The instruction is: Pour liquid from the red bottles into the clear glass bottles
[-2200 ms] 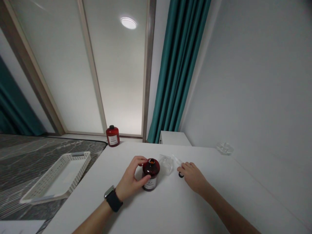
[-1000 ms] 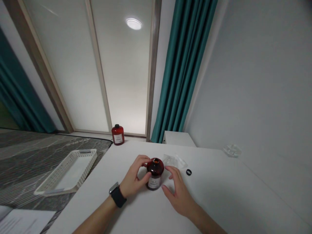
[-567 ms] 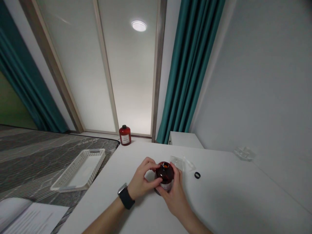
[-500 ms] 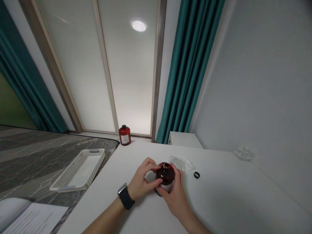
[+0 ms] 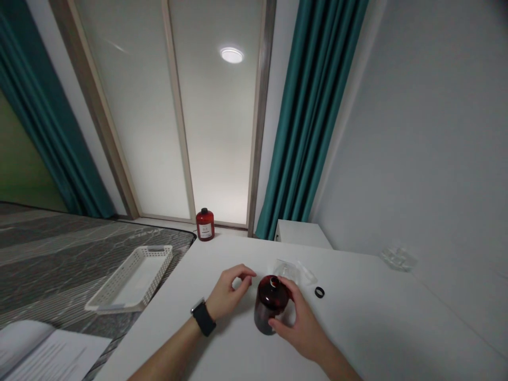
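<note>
A dark red-brown bottle [image 5: 271,304] with an uncapped round neck stands upright on the white table. My right hand [image 5: 304,320] grips it from the right, thumb low on the front and fingers near the shoulder. To the left of the bottle, my left hand [image 5: 230,291] is off it, fingers bent and apart from the thumb, holding nothing; a dark watch is on that wrist. A small black ring [image 5: 319,292] lies on the table to the right. Behind the bottle lies clear plastic packaging [image 5: 289,271].
A second red bottle [image 5: 205,225] with a black cap and white label stands at the table's far left corner. Left of the table are a white basket [image 5: 99,308] and an open booklet [image 5: 75,352] on a dark striped surface. A wall borders the right side.
My left hand has let go of the bottle and moved slightly left. The right hand still holds the bottle, which has turned so its label is mostly out of sight.
</note>
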A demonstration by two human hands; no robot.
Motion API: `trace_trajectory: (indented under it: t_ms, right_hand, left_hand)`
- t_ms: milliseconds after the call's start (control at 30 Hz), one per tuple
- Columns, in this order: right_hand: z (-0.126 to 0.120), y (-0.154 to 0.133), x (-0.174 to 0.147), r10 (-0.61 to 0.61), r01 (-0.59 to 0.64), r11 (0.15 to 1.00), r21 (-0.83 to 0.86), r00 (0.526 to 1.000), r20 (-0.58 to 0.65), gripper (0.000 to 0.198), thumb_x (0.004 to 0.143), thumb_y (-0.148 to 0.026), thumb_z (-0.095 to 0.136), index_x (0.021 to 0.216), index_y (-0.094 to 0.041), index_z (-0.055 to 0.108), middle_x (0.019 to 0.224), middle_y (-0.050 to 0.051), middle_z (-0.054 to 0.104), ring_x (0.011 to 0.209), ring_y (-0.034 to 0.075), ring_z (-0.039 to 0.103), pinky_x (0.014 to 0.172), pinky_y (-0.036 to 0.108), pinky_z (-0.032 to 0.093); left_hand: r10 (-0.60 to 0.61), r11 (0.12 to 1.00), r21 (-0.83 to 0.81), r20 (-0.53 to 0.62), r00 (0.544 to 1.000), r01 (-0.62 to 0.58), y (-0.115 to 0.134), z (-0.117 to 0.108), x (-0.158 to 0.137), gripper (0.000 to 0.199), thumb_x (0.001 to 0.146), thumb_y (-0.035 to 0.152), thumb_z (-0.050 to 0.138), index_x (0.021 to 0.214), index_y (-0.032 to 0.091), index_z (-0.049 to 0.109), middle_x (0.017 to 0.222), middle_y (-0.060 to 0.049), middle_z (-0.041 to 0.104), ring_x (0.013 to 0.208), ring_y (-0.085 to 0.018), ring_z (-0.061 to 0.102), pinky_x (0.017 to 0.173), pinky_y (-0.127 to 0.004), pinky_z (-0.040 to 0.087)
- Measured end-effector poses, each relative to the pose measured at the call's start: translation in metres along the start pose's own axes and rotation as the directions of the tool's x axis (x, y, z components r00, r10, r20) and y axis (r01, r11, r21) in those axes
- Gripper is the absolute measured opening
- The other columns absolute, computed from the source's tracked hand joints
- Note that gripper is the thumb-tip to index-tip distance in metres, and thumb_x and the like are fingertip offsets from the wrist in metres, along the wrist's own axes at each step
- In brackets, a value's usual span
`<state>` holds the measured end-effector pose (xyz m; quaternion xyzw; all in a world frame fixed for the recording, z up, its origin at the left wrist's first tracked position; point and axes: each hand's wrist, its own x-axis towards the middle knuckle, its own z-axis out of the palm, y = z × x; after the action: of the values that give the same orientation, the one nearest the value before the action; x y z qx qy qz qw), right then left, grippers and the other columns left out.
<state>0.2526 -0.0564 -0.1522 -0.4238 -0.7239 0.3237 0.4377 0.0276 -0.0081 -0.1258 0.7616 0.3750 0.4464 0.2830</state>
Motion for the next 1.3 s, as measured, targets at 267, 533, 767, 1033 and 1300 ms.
trace_trajectory:
  t_ms: [267,533,767,1033,1300]
  right_hand:
    - [-0.007,-0.004,-0.001,0.038,-0.039,0.999,0.012,0.998,0.050,0.077,0.068,-0.010,0.068,0.137,-0.024,0.036,0.141,0.011,0.047,0.131,0.027,0.046,0.113,0.049,0.033]
    - [-0.031,0.003,-0.026,0.087,-0.086,0.996,-0.029,0.996,0.005,0.077,0.070,-0.010,0.065,0.138,-0.024,0.032,0.141,0.013,0.046,0.132,0.029,0.046,0.113,0.052,0.032]
    - [-0.048,0.014,-0.044,0.083,-0.086,0.995,-0.049,0.994,-0.069,0.076,0.072,-0.013,0.066,0.140,-0.025,0.033,0.142,0.014,0.047,0.131,0.030,0.048,0.111,0.052,0.036]
    - [-0.052,0.021,-0.047,0.116,-0.118,0.993,-0.017,0.990,-0.080,0.076,0.074,-0.015,0.068,0.141,-0.026,0.035,0.143,0.013,0.047,0.131,0.031,0.048,0.112,0.053,0.035]
    - [-0.044,0.020,-0.017,0.131,-0.130,0.991,0.025,0.988,-0.085,0.074,0.071,-0.014,0.070,0.138,-0.026,0.039,0.142,0.012,0.049,0.128,0.030,0.052,0.108,0.052,0.039]
  left_hand:
    - [0.110,0.975,0.147,0.340,0.934,-0.168,-0.019,0.010,0.035,0.036,0.091,0.027,0.058,0.126,0.020,0.056,0.114,-0.010,0.061,0.101,-0.023,0.060,0.090,-0.037,0.052]
    - [0.179,0.944,0.162,0.480,0.859,-0.288,-0.031,0.036,0.083,0.063,0.073,0.032,0.080,0.129,0.020,0.054,0.135,-0.013,0.053,0.126,-0.031,0.048,0.110,-0.048,0.038]
    - [0.123,0.975,0.113,0.445,0.887,-0.193,-0.037,0.055,0.083,0.053,0.073,0.031,0.079,0.118,0.017,0.055,0.116,-0.010,0.062,0.104,-0.026,0.060,0.094,-0.043,0.049]
    - [0.074,0.984,0.114,0.422,0.904,-0.134,-0.033,0.026,0.063,0.046,0.072,0.025,0.077,0.112,0.017,0.056,0.111,-0.008,0.062,0.098,-0.025,0.060,0.087,-0.040,0.051]
    - [-0.029,0.993,0.120,0.381,0.924,-0.018,-0.034,-0.010,0.029,0.047,0.075,0.022,0.073,0.117,0.019,0.054,0.115,-0.007,0.062,0.104,-0.025,0.059,0.090,-0.040,0.049]
